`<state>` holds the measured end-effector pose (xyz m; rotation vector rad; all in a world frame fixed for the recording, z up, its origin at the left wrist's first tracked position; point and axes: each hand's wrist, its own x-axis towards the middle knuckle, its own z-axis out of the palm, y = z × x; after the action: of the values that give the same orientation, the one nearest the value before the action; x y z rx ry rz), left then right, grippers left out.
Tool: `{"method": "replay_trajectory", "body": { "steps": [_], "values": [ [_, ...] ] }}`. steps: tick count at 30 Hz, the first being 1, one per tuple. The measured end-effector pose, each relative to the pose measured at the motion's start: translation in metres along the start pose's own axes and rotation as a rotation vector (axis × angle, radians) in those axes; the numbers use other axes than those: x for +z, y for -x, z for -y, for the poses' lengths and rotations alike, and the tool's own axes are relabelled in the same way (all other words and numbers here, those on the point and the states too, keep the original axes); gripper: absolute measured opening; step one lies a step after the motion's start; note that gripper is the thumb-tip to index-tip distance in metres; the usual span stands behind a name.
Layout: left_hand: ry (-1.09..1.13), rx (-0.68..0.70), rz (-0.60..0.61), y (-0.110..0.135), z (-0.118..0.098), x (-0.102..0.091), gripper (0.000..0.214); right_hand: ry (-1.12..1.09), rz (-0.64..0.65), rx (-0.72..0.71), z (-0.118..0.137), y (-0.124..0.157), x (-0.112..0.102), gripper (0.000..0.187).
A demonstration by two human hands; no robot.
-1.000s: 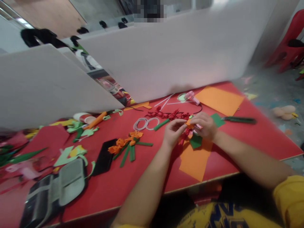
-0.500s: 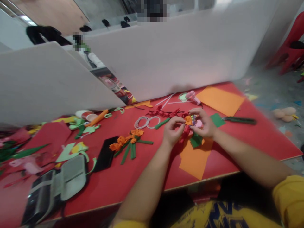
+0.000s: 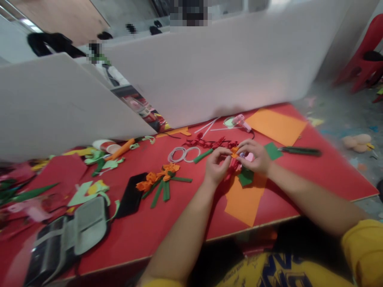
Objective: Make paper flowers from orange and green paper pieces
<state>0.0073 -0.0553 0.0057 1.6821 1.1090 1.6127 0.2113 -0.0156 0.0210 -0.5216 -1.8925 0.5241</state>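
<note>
My left hand (image 3: 216,166) and my right hand (image 3: 254,156) meet over the red table (image 3: 167,231), fingertips pinched together on a small orange paper flower (image 3: 234,151). Red paper strips (image 3: 230,171) hang below the flower between my hands. A green paper piece (image 3: 245,177) lies under my right hand, on an orange paper sheet (image 3: 243,201). Something small and pink shows against my right palm; I cannot make it out.
Finished orange flowers with green stems (image 3: 160,181) lie left of my hands, beside white rings (image 3: 184,153) and red curled strips (image 3: 209,142). A pink glue gun (image 3: 241,121), another orange sheet (image 3: 277,125), a green-handled tool (image 3: 301,151), an open grey case (image 3: 70,235), white partition boards (image 3: 215,67).
Both hands stay together on the orange flower, the fingers shifting slightly around it. The view has wobbled a little; nothing else on the table moved.
</note>
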Motion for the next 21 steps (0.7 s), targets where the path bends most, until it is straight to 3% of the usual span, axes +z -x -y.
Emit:
{"method": "replay_trajectory", "body": {
  "steps": [6, 12, 21],
  "values": [
    [0.067, -0.074, -0.019, 0.0012, -0.0019, 0.0058, 0.025, 0.117, 0.043, -0.042, 0.0011, 0.0035, -0.0025, 0.012],
    [0.016, -0.120, -0.009, 0.0025, -0.0033, 0.0073, 0.027, 0.202, 0.028, -0.048, 0.0042, 0.0036, -0.0043, 0.007],
    [-0.053, -0.111, 0.000, 0.0036, -0.0057, 0.0073, 0.024, 0.049, -0.023, 0.153, -0.0023, 0.0013, -0.0022, 0.008]
  ]
}}
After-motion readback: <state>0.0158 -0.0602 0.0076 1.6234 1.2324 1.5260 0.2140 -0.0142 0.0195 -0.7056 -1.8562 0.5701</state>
